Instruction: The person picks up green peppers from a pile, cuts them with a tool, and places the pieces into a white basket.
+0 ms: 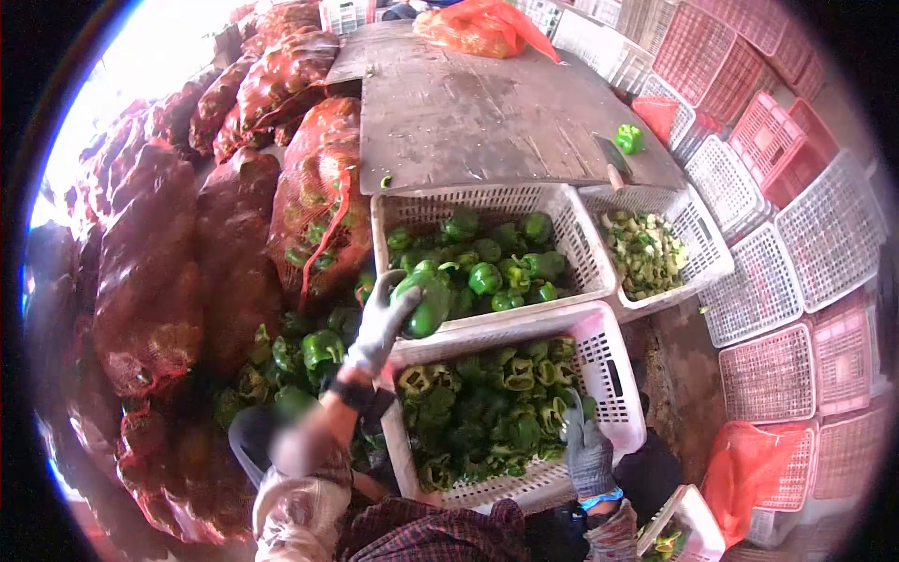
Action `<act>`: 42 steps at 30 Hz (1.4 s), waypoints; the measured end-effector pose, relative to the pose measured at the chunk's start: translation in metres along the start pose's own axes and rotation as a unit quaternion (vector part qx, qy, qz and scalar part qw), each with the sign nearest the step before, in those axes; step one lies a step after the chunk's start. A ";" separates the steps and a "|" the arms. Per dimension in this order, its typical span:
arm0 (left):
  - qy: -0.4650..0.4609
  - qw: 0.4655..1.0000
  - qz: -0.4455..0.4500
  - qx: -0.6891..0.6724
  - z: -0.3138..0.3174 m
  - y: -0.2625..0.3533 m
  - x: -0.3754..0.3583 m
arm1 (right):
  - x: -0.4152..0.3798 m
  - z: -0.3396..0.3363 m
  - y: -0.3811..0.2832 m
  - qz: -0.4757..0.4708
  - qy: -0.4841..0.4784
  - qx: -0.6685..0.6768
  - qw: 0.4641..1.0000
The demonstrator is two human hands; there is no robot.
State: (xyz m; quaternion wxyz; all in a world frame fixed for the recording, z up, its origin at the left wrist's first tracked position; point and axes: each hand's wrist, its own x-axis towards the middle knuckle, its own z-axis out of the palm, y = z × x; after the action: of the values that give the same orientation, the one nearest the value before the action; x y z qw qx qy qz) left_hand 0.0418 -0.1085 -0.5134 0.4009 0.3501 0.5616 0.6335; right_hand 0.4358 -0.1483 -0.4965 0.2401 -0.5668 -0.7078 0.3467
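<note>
Gripping a whole green pepper (424, 304), the gloved left hand (382, 323) is up at the near left corner of a white crate of whole peppers (592, 229). From where I stand, the gloved right hand (588, 454) looks closed round a slim tool (577, 403), too small to make out clearly, at the right side of a crate of cut peppers (613, 342) lying between the hands. Ahead of the right hand, past that crate, a third crate (704, 245) holds chopped pale-green pieces. Farther ahead of both hands stretches a worn wooden desk (468, 117), with a knife (613, 171) and a lone pepper (628, 139) near its right edge. Red net sacks (150, 272) crowd the left hand's far side, with loose peppers (321, 348) just beside its wrist; stacked crates (763, 281) stand off beyond the right hand.
</note>
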 end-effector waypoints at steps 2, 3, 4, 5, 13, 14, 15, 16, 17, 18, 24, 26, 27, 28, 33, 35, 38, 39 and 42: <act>-0.003 0.988 0.042 -0.150 0.016 0.034 -0.060 | 0.008 0.011 -0.083 0.079 -0.046 0.247 0.965; 0.025 0.980 0.053 -0.188 0.023 0.031 -0.082 | 0.004 0.023 -0.112 0.006 -0.060 0.193 0.979; 0.053 0.971 0.062 -0.226 0.030 0.028 -0.105 | -0.003 0.031 -0.154 0.036 -0.092 0.258 0.961; 0.056 0.962 0.058 -0.261 0.035 0.026 -0.128 | -0.012 0.044 -0.165 0.010 -0.109 0.219 0.970; 0.054 0.984 0.117 -0.127 0.042 0.034 -0.198 | -0.054 0.055 -0.174 -0.156 -0.078 0.006 0.985; 0.049 0.985 0.154 -0.057 0.042 0.029 -0.199 | -0.057 0.053 -0.173 -0.151 -0.083 -0.015 0.985; 0.031 0.979 0.198 -0.046 0.042 0.024 -0.198 | -0.060 0.052 -0.170 -0.144 -0.086 -0.037 0.985; 0.034 0.974 0.222 -0.029 0.042 0.026 -0.198 | -0.062 0.049 -0.168 -0.137 -0.090 -0.059 0.985; 0.037 0.969 0.245 -0.012 0.043 0.029 -0.197 | -0.061 0.046 -0.170 -0.138 -0.086 -0.071 0.984; 0.042 0.962 0.268 0.007 0.043 0.032 -0.198 | -0.061 0.045 -0.168 -0.136 -0.091 -0.065 0.984; 0.071 0.979 0.175 -0.076 0.052 0.025 -0.215 | -0.080 0.060 -0.147 -0.182 -0.112 -0.176 0.961; 0.069 0.976 0.188 -0.081 0.051 0.022 -0.215 | -0.087 0.059 -0.150 -0.173 -0.096 -0.191 0.961; 0.054 0.982 0.173 -0.056 0.050 0.023 -0.220 | -0.093 0.060 -0.143 -0.187 -0.091 -0.199 0.958; 0.068 0.982 0.159 -0.078 0.054 0.027 -0.222 | -0.095 0.061 -0.142 -0.203 -0.083 -0.207 0.954; 0.188 0.952 0.065 -0.234 0.051 0.047 -0.203 | -0.110 0.053 -0.128 -0.123 -0.135 -0.177 0.967; 0.125 0.969 0.121 -0.174 0.036 0.055 -0.203 | -0.098 0.047 -0.133 -0.025 -0.094 0.135 0.986; -0.029 0.981 0.161 -0.107 0.042 0.049 -0.216 | -0.061 0.029 -0.148 -0.138 -0.132 0.123 0.974; -0.128 0.979 0.155 -0.025 0.039 0.051 -0.219 | -0.057 0.034 -0.140 -0.115 -0.153 0.195 0.962; -0.156 0.977 0.060 -0.132 0.054 0.042 -0.225 | -0.048 0.048 -0.103 -0.099 -0.170 0.213 0.957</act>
State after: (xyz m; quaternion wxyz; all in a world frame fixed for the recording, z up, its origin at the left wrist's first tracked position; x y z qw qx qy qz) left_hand 0.1824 -0.2902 -0.4639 0.4880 0.4217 0.3811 0.6624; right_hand 0.3466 -0.2177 -0.4462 0.2640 -0.3626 -0.7004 0.5552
